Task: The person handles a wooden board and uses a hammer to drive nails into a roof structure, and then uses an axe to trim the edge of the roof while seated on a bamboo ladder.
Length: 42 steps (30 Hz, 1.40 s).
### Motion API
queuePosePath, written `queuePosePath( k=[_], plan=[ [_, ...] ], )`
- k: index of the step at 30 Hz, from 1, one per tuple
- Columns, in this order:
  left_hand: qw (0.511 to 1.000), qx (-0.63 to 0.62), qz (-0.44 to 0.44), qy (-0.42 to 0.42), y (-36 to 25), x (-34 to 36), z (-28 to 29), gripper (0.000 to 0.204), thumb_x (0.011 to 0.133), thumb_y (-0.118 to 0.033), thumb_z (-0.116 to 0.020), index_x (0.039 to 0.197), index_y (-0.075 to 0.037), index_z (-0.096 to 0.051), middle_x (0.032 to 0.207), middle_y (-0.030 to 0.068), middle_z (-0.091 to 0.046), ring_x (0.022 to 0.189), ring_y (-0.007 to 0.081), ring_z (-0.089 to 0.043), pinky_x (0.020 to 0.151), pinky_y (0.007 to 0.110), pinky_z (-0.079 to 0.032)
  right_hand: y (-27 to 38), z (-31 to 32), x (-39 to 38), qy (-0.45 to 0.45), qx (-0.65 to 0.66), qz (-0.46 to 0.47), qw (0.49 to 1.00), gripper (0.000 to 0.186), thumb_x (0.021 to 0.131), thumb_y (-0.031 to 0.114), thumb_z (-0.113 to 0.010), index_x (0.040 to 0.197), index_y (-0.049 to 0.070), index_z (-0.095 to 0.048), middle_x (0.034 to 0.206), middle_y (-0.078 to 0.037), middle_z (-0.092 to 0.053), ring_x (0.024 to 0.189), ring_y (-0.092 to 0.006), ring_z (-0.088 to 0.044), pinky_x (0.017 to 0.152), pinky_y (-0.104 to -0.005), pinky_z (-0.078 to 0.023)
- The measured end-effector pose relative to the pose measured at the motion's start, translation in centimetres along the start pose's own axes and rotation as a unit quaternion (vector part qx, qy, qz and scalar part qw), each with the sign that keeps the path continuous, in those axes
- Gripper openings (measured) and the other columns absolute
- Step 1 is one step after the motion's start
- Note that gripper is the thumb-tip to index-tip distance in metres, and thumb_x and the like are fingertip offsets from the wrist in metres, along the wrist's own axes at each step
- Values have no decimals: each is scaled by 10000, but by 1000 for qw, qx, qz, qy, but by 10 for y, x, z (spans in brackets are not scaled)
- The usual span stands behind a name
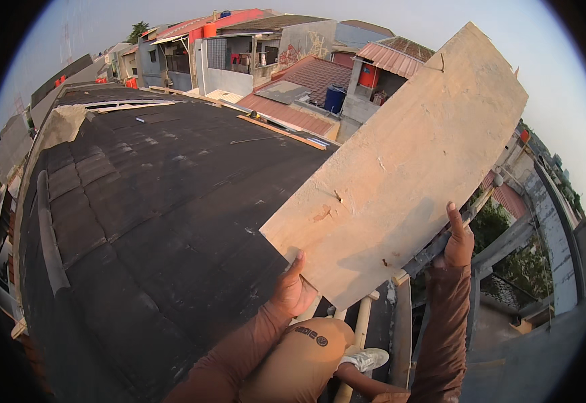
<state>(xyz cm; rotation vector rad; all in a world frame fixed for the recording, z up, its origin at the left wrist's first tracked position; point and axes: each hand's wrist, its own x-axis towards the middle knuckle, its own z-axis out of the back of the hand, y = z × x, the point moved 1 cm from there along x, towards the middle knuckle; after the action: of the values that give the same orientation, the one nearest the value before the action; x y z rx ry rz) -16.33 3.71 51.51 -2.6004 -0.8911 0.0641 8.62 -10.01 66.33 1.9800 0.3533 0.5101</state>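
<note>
Plywood board seems stiff, best edge-held: my left hand clasps its near edge, right hand its right.

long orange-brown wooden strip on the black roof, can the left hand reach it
Probably not: the left hand is holding the large pale wooden board, and the long orange-brown wooden strip lies well beyond the hand, toward the far edge of the black roof.

Your wide, round-edged view looks from your head, down over your knee and ahead across the dark roof toward houses farther off, with the board close in front of you.
</note>
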Motion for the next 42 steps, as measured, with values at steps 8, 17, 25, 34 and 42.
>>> queuePosePath(
  k=[8, 17, 25, 34, 42],
  plan=[
    [910, 311, 266, 64, 15, 23, 43, 631, 988, -409, -691, 1462, -34, -509, 1424, 145, -593, 1314, 248, -556, 1126, 445, -433, 11, 67, -2, -110, -31, 164, 980, 247, 921, 86, -741, 1106, 24, -590, 1020, -36, -664, 907, -132, -627, 840, -298, -499],
    [840, 527, 66, 113, -68, 55, -69, 840, 964, -656, -591, 1435, 35, -511, 1278, 203, -634, 1257, 270, -601, 1086, 449, -460, 62, 160, -37, -78, -140, 206, 965, 276, 898, 43, -727, 1130, 33, -577, 998, -22, -670, 869, -118, -645, 798, -284, -532],
    [924, 280, 60, 252, -54, 67, -167, 872, 985, -599, -595, 1551, 12, -334, 1431, 194, -550, 1337, 294, -543, 1107, 480, -443, 66, 161, -47, 30, -265, 83, 960, 354, 794, 117, -822, 964, 105, -512, 840, 63, -490, 743, -58, -480, 655, -245, -437],
    [959, 256, 117, 33, -26, -15, -59, 465, 1077, -351, -564, 1430, -53, -512, 1346, 81, -599, 1258, 192, -592, 1026, 416, -528, 63, 108, -12, 124, -407, 79, 902, 251, 848, 82, -771, 1006, 12, -588, 936, -15, -620, 825, -92, -561, 724, -293, -488],
    [989, 43, 11, -138, 9, -25, -53, 538, 1087, -391, -515, 1503, -65, -415, 1472, 119, -520, 1345, 276, -533, 1144, 500, -416, 81, 47, -76, 104, -307, 133, 936, 319, 1067, 313, -590, 1069, -5, -600, 637, 51, -441, 501, -37, -395, 467, -241, -333]
  ],
)
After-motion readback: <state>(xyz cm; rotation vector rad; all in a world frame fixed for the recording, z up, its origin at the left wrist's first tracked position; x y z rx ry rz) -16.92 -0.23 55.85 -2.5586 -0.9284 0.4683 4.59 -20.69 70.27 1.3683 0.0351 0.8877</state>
